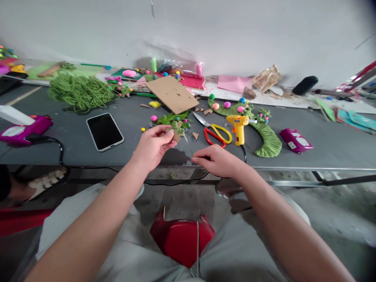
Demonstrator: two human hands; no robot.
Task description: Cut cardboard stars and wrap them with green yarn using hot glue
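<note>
My left hand pinches a small piece of cardboard with green yarn on it, just above the table. To the right, my right hand is closed near the table's front edge, thumb and fingertips together; what they hold, if anything, is too small to make out. Beyond it lie red-and-yellow-handled scissors and a yellow glue gun. A green yarn-wrapped curved piece with pompoms rests behind the glue gun. Green leaves and small pompoms lie behind my left hand.
A phone and a heap of green yarn lie to the left. A cardboard sheet lies at the back middle. Purple power sockets sit at right, another at left. A black cable runs along the front edge.
</note>
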